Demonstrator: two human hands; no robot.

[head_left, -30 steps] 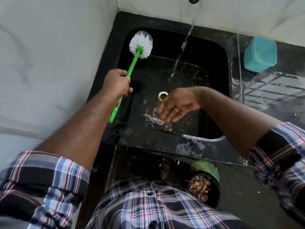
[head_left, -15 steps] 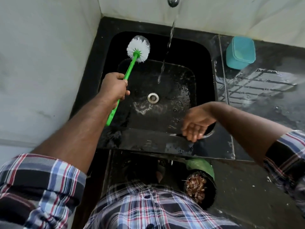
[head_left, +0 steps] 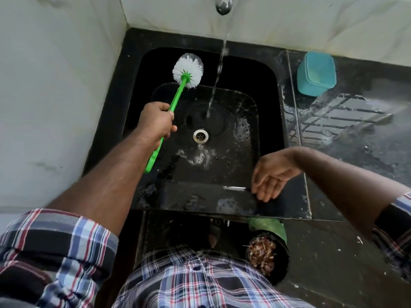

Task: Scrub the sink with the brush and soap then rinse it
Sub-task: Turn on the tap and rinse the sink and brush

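A black sink [head_left: 270, 85] lies below me, wet, with a little foam near its steel drain [head_left: 200, 136]. Water runs from the tap [head_left: 223, 4] into the basin. My left hand [head_left: 155, 123] grips the green handle of a brush [head_left: 178, 94], whose white bristle head is raised against the sink's back left wall. My right hand [head_left: 270, 177] hovers over the sink's front right rim with fingers relaxed and palm up, holding nothing.
A teal lidded container [head_left: 315, 73] stands on the wet black counter [head_left: 355, 134] to the right of the sink. White tiled walls close the left and back. A dark pot of brown scraps [head_left: 263, 256] and a green leaf [head_left: 270, 226] sit below the counter front.
My right hand has drawn back from the sink bottom near the drain to the front right rim. The brush in my left hand has stayed at the back left.
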